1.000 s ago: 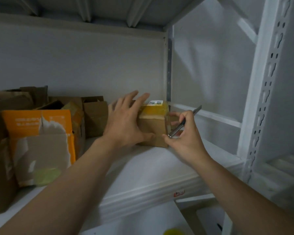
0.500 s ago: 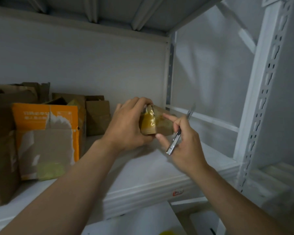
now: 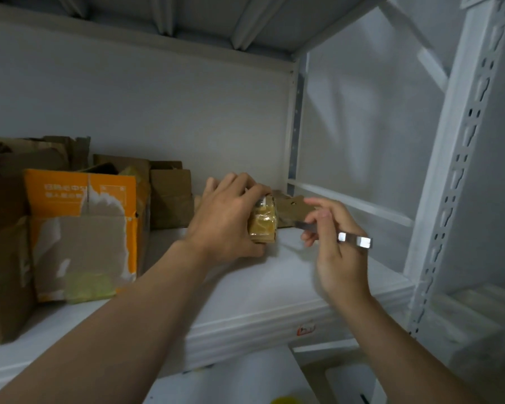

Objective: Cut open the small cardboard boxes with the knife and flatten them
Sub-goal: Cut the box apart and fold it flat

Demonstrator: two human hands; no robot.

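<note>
The left hand (image 3: 228, 225) wraps round the box (image 3: 264, 225), held tilted at the shelf's (image 3: 274, 287) back right. The right hand (image 3: 338, 258) pinches the knife (image 3: 353, 239), blade near the taped face. The box looks light and stiff, its tape slick, so grip the bare card sides.
</note>
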